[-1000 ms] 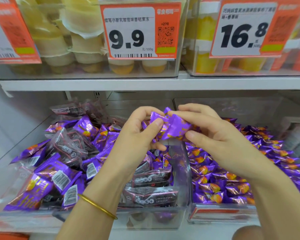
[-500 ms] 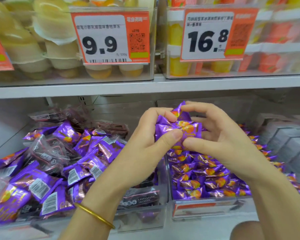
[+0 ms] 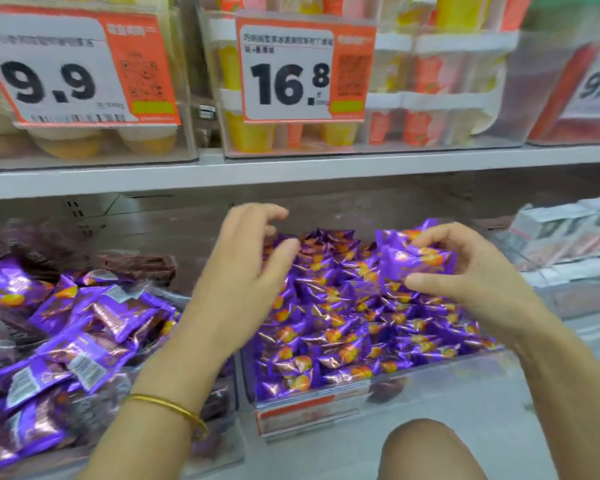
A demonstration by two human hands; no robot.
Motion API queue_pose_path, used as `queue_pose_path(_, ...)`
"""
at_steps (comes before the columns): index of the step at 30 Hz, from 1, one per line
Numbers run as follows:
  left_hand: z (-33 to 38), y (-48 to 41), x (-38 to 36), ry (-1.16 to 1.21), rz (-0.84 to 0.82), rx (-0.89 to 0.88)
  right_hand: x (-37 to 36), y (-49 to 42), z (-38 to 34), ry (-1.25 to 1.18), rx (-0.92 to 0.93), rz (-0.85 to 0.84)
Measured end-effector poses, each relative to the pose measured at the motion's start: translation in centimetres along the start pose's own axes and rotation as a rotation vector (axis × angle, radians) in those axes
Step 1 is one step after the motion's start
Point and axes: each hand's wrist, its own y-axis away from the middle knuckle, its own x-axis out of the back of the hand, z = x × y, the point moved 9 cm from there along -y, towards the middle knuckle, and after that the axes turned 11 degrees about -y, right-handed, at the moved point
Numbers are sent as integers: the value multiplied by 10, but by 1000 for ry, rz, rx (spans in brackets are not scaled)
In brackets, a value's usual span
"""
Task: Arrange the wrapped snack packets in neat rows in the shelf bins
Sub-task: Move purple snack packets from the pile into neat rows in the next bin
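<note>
Right hand [image 3: 478, 271] pinches purple packets [image 3: 413, 261]; left hand [image 3: 243, 271] loosely curled, empty

Both forearms reach forward, the left hand [image 3: 245, 268] hovering empty with loosely curled fingers and a thin gold bangle [image 3: 174, 408] at its wrist, the right hand [image 3: 471, 277] pinching shiny purple foil snack packets [image 3: 404, 259] between thumb and curled fingers.

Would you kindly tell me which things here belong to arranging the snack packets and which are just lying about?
In the job: right hand, held packets, left hand, packets in the middle bin, clear bin, larger packets on the left.

Lying about: 9.9 price tag, 16.8 price tag, yellow cups, white boxes.
</note>
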Motion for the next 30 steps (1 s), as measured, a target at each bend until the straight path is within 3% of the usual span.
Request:
queue_pose_path(5,-10,1,-7,5,-50,57,10,1,48,360,-194,-162)
queue_pose_path(17,-15,6,-2,64,-47,135,-16,-6,73,640,-263,-232)
queue_pose_path(25,-26,8,11,129,75,213,-34,-3,67,913,-97,-337)
queue_pose_path(30,-29,11,17,121,84,233,-38,1,46,1199,70,-232)
